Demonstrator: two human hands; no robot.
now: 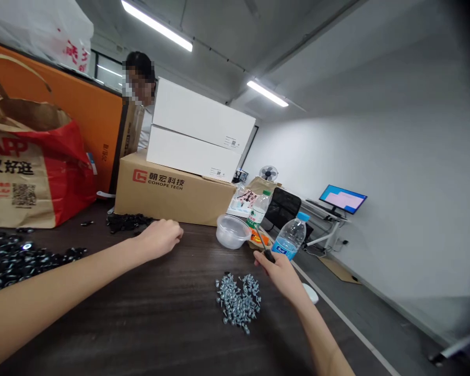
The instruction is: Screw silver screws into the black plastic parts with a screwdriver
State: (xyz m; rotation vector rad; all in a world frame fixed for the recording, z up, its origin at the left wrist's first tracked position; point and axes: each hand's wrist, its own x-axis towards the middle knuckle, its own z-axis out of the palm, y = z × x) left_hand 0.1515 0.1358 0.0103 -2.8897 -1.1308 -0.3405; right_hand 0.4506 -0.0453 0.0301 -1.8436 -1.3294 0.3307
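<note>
My right hand (281, 270) is closed around the black handle of a screwdriver (267, 254), whose thin shaft points up and away. Below and to the left of that hand lies a heap of small silver screws (238, 302) on the dark table (156, 313). My left hand (161, 239) is over the table, fingers curled; whatever they hold, if anything, is hidden. Just left of it sits a pile of small black parts (127, 222). A larger heap of shiny black pieces (27, 261) spreads at the far left, beyond my left forearm.
A clear plastic tub (232, 233) stands between my hands, farther back. Two water bottles, one blue-capped (292, 237) and one green-capped (259, 208), stand at the right. A cardboard box (176, 196) carries white boxes (199, 130). A paper bag (35, 162) is left; a person (144, 125) is behind.
</note>
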